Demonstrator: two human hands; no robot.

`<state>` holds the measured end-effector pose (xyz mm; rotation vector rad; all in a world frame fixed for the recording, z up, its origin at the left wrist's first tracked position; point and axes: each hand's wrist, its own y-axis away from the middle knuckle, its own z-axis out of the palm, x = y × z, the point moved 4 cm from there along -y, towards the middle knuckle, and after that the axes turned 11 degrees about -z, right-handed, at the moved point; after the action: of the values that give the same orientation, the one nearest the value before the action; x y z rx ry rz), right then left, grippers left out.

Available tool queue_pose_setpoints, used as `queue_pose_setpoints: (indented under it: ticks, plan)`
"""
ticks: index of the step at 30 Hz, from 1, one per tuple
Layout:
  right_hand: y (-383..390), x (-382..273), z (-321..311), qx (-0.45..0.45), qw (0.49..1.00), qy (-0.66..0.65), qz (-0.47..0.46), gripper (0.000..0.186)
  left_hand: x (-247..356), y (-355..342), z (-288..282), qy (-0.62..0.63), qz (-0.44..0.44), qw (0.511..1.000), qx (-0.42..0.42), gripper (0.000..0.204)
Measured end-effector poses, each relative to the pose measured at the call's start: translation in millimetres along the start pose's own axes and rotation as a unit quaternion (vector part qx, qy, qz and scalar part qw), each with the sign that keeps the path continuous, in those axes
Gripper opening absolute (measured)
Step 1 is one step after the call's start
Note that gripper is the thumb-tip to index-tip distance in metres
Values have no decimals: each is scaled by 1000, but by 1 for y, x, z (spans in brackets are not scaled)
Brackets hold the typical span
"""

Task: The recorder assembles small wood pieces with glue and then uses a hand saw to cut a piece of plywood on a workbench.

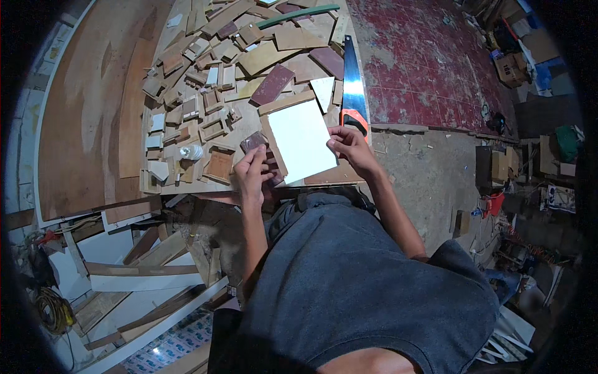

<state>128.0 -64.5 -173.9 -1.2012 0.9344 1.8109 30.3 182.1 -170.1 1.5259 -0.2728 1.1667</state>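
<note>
A white rectangular board (302, 140) with brown wooden strips along its left and far edges is tilted over the near edge of the worktable. My right hand (353, 149) pinches the board's right edge between thumb and fingers. At the opposite side, my left hand (251, 173) is closed with its fingers curled against the left wooden strip (274, 146); their exact grip is partly hidden. Close to the left fingertips is a dark reddish wood piece (253, 141). Right of the board lies a handsaw (354, 81) with an orange and black handle, its blade pointing away.
Small wooden box-like pieces (215, 124) crowd the table's left half, beside a clear jar (191, 152). Reddish offcuts (272, 84) and a green strip (299, 16) lie farther back. A large plywood sheet (81, 124) stands left. Scrap boards (146, 283) pile below it.
</note>
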Motion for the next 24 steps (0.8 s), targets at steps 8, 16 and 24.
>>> queue_pose_setpoints:
  ticks: [8, 16, 24]
  plan:
    - [-31, 109, -51, 97, 995, 20, 14, 20, -45, 1, -41, -17, -38, 998, 41, 22]
    - [-53, 196, -81, 105, 990, 79, 55, 24, -68, 14, -67, -22, -42, 995, 83, 12]
    - [-84, 232, -89, 88, 991, 86, 53, 22, -93, 44, -82, -17, -108, 987, 120, 13]
